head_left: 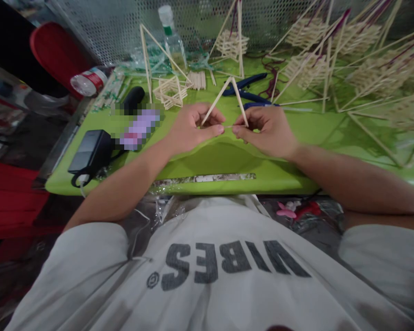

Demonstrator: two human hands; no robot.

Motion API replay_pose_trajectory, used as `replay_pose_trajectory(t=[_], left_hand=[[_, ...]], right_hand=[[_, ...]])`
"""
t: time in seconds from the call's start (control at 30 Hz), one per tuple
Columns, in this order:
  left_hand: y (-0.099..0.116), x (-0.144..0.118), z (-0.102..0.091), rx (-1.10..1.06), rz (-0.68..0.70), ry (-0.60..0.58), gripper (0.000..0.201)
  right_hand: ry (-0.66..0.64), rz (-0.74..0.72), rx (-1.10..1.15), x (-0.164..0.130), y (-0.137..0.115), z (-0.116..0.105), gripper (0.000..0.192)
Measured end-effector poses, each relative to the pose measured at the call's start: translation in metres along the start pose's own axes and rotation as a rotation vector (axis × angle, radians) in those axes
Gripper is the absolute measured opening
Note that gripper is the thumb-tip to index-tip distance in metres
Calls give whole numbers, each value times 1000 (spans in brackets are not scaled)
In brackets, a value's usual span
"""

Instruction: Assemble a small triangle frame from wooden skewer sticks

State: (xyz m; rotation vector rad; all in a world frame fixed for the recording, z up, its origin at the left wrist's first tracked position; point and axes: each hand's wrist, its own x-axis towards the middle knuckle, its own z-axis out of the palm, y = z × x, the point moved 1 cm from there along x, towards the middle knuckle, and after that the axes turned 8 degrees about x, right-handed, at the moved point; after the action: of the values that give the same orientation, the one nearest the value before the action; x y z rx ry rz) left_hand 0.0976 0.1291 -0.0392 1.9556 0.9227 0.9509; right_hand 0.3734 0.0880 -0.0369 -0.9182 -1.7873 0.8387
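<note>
Held item: a small triangle of thin pale wooden sticks (227,103), apex pointing far and up, its short base stick running left to right between my two hands, just above the near middle of the lime-green table (296,133).
Left hand (189,128): fingers curled, thumb and forefinger pinching the left corner of the stick triangle.
Right hand (265,131): fingers curled, thumb and forefinger pinching the right corner; fingertips of both hands nearly meet along the base.
Nearer hand: neither; both sit level at the base ends, one on each corner.
Far of the hands: blue-handled pliers (248,89), just beyond the apex.
Far left: small square stack of sticks (170,92); loose bundle of short sticks (196,79); clear plastic bottle with white cap (172,39), label unreadable.
Far right: several finished stick pyramids with stacked lattice middles (348,59).
Near left: black power adapter (89,149); black cylinder (133,99); a blurred-out patch beside them.
Writing: "VIBES" in dark letters on my white T-shirt (227,262), seen upside down.
</note>
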Motion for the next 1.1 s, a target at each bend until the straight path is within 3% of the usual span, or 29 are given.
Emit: replay_pose_trajectory(t=[0.23, 0.37, 0.5, 0.7, 1.1], left_hand=[[6, -1, 0, -30, -66, -109, 34], [8, 0, 1, -54, -108, -97, 34], [8, 1, 1, -78, -135, -48, 35], [4, 2, 1, -107, -119, -30, 29], [1, 4, 3, -89, -108, -9, 27]], right_hand=[[-75, 63, 50, -2, 1, 1, 32], [-94, 94, 140, -2, 0, 2, 43], [-41, 60, 202, -3, -1, 1, 56], [111, 22, 330, 1, -1, -2, 62], [89, 127, 480, 9, 13, 3, 65]])
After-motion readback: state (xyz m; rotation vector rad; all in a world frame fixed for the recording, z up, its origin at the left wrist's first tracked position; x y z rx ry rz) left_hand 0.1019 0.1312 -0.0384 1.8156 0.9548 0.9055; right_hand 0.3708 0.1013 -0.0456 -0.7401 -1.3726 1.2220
